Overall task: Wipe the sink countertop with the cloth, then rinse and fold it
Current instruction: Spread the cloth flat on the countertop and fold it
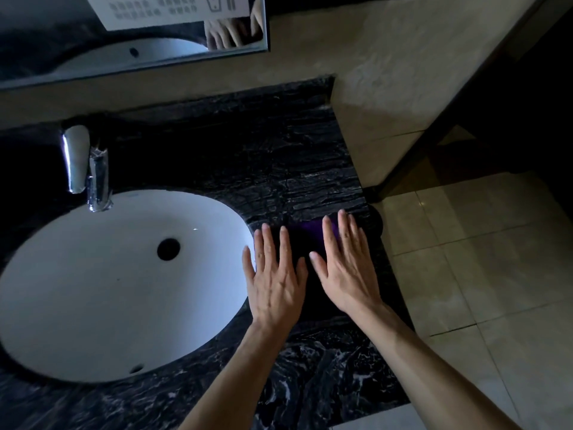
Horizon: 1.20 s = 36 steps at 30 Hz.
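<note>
Black marble with pale veining made up the countertop, which filled most of the view and ended at a beige wall on the far and right sides. Beige floor tiles showed past the counter's right edge. Set into the counter on the left was a white oval sink, with a dark drain hole near its middle and a small overflow hole at its near rim. A mirror hung on the far wall, showing a reflection of the basin and of the hands. A chrome faucet stood at the far edge of the sink, its spout reaching over the basin.

Just right of the sink, near the counter's right edge, lay the cloth, dark purple and flat on the marble; the dim light made its outline hard to trace. Both palms lay flat on it, side by side. The left hand had its fingers straight and slightly spread, its little finger over the sink's rim. The right hand likewise pressed down with straight, slightly parted fingers, its fingertips reaching the cloth's far edge.
</note>
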Available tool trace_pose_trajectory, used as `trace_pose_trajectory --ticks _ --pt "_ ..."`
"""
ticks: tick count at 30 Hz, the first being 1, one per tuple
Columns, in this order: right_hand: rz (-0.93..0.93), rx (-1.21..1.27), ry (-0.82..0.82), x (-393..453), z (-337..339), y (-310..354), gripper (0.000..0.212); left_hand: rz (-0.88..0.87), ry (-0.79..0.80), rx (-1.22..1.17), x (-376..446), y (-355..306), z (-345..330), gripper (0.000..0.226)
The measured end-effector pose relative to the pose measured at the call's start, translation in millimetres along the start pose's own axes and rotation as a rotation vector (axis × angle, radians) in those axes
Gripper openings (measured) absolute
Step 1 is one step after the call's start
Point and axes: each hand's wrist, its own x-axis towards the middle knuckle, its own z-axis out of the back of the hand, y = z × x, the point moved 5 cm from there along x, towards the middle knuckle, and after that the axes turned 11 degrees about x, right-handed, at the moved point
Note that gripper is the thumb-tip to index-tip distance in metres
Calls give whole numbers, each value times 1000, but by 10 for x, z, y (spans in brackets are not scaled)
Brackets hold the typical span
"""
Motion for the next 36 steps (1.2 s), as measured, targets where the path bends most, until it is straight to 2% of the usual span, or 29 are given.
trace_pose_trajectory --ticks 6,10,13,20,36 --pt "1 -38 43 5 -27 -34 73 8 38 35 -56 22 -69 64" --pt "22 -18 2 -47 21 39 68 -7 -1 0 -44 -61 16 64" --pt "70 -57 32 -110 -21 57 65 -61 17 2 -66 -66 -71 62" --pt "71 -98 52 -61 -55 22 67 -45 5 20 -29 -46 -130 63" --pt "59 -89 40 1676 -18 95 66 29 -46 7 1698 199 -7 60"
